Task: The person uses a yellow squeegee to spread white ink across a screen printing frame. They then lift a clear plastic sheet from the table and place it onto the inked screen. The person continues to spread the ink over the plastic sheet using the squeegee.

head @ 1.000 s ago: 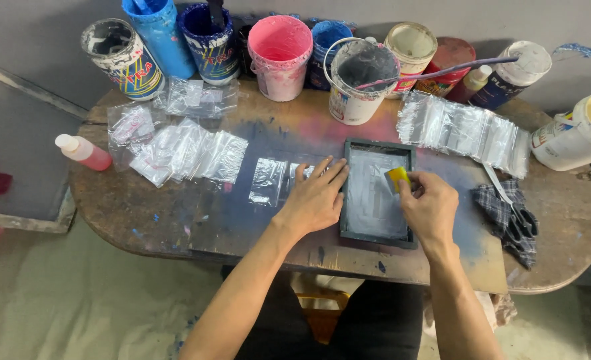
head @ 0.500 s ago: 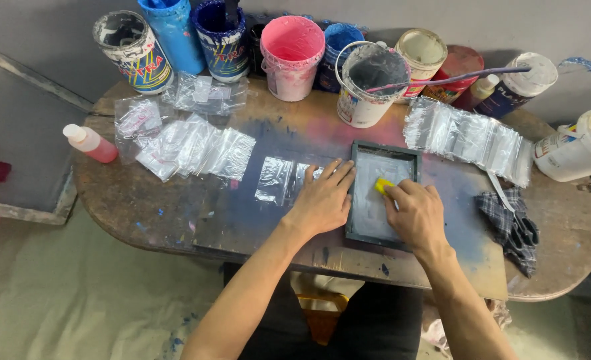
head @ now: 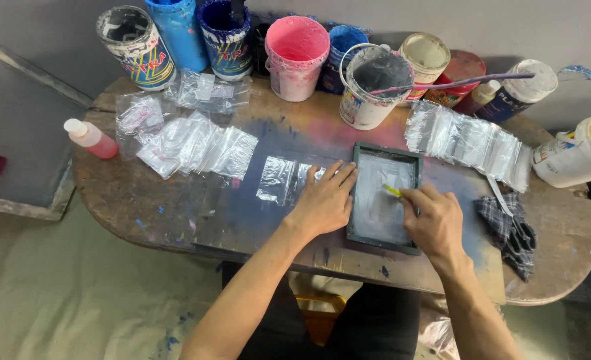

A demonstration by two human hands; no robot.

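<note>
So the small framed screen (head: 383,197) sits at the near edge of the table (head: 142,200). Right hand (head: 435,223) is curled over it, pinching a little yellow scraper (head: 392,191) on the mesh. Left hand (head: 325,200) lies flat, fingers spread, against the frame's left side. Clear plastic bags (head: 195,143) lie left of the frame, paint buckets (head: 369,87) behind it.

Dark-framed screen (head: 383,199) flat on table

I work in a small screen-printing workshop. Open paint tubs (head: 297,57) and ink buckets (head: 371,88) line the far edge of my paint-stained wooden table (head: 142,200). Clear plastic bags (head: 465,141) lie in rows. A framed printing screen (head: 383,197) sits near the front edge.
</note>
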